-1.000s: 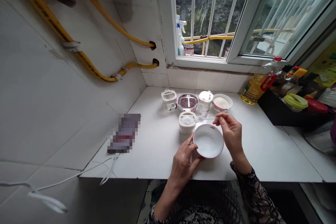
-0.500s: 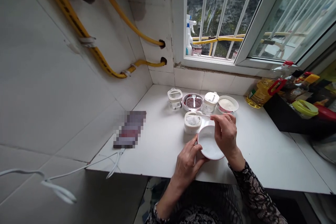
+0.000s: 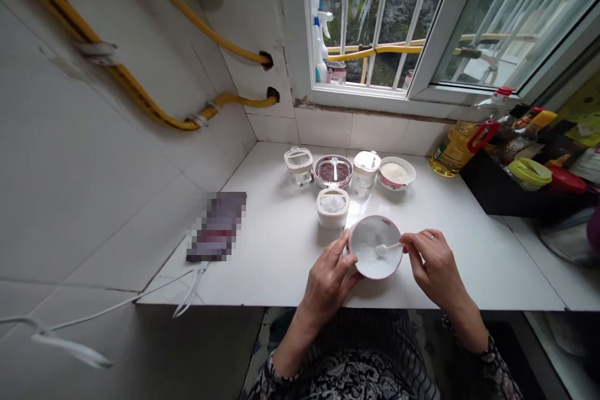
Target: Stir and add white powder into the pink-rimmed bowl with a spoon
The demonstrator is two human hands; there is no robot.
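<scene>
My left hand [image 3: 329, 276] grips the near left rim of a white bowl [image 3: 370, 232], thumb on the edge and fingers around its side. A small white spoon [image 3: 387, 249] is pinched by its handle in my right hand [image 3: 434, 265]. The spoon's head is over the inside of the bowl, where some white stuff shows; whether it touches the bottom I cannot tell. Just behind the bowl stands an open white-rimmed jar [image 3: 332, 207] of white granules. Farther back are a clear lidded jar [image 3: 299, 165], a container of dark red stuff [image 3: 333, 170], another lidded jar [image 3: 366, 171] and a patterned bowl [image 3: 396, 173] of pale powder or grains.
An oil bottle [image 3: 452, 147] and a black box [image 3: 490, 184] of bottles stand at the right on the white counter [image 3: 272, 250]. A blurred dark flat object [image 3: 218, 225] with a white cable lies left. A barred window [image 3: 370, 19] is behind.
My right hand has moved the spoon from the open jar to above the inside of the bowl. My left hand still holds the bowl. The whole view has shifted a little.
</scene>
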